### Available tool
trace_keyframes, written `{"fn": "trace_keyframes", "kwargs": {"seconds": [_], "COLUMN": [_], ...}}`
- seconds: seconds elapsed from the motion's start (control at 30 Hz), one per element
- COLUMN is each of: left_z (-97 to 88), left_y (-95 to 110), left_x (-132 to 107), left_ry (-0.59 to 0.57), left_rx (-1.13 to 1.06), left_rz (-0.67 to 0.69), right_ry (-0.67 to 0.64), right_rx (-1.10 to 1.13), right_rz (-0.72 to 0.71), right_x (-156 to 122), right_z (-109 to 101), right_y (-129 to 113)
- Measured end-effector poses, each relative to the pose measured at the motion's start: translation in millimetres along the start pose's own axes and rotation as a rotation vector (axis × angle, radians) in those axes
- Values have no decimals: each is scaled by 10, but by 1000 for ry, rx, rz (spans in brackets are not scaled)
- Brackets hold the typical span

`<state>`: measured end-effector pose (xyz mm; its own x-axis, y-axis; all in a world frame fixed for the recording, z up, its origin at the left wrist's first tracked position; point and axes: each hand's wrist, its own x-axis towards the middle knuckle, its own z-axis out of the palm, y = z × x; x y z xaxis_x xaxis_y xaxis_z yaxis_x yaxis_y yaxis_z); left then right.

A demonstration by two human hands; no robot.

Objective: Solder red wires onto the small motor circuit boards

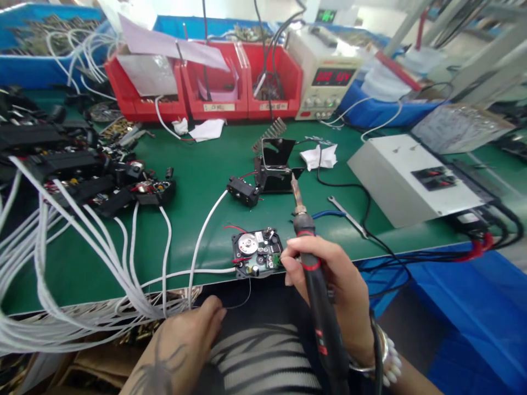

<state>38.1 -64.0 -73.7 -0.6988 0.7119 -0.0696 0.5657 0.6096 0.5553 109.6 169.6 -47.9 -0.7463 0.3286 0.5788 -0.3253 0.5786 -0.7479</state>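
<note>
Green matting covers the workbench, with red bins along the back, a power supply beside them and a grey box off to the right. Bundles of white cables spill over the near left edge.

At the near edge of the bench, just ahead of the person, sits a small black circuit module, lying flat with its round metal disc facing up. A white cable reaches it from the left, and a thin dark wire loops down from its near side.

Clenched around the handle of a soldering iron, the right hand sits just to the right of the module, its fingertips touching the module's right edge. The iron's long axis runs up and away from the person, so its tip points past the module toward the black metal stand rather than at the board; the module lies to the left of the handle and nearer than the tip.

Lower, below the bench edge, the left hand has its fingers loosely curled, their tips close to the thin wire's loose end. Whether they pinch it I cannot tell. The right hand is the nearer to the module.
</note>
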Motion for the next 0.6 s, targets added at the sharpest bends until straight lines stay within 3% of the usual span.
{"fn": "trace_keyframes", "kwargs": {"seconds": [0.07, 0.13, 0.2, 0.27, 0.4, 0.6], "left_z": [-98, -191, -262, -324, -505, -917], "left_y": [63, 154, 258, 358, 492, 425], "left_x": [-16, 8, 88, 199, 345, 334], "left_ry": [205, 518, 798, 966, 1061, 1170], "left_rx": [-40, -152, -391, -687, -1026, -1114], "left_rz": [5, -56, -88, -39, 67, 113], "right_ry": [34, 40, 34, 33, 35, 25], "right_rx": [12, 5, -26, -61, -85, -59], "right_rz": [-21, -47, -59, -68, -86, -44], "right_x": [-13, -14, -9, -1, 21, 38], "right_z": [10, 14, 12, 8, 1, -4], "right_y": [8, 23, 47, 78, 120, 136]}}
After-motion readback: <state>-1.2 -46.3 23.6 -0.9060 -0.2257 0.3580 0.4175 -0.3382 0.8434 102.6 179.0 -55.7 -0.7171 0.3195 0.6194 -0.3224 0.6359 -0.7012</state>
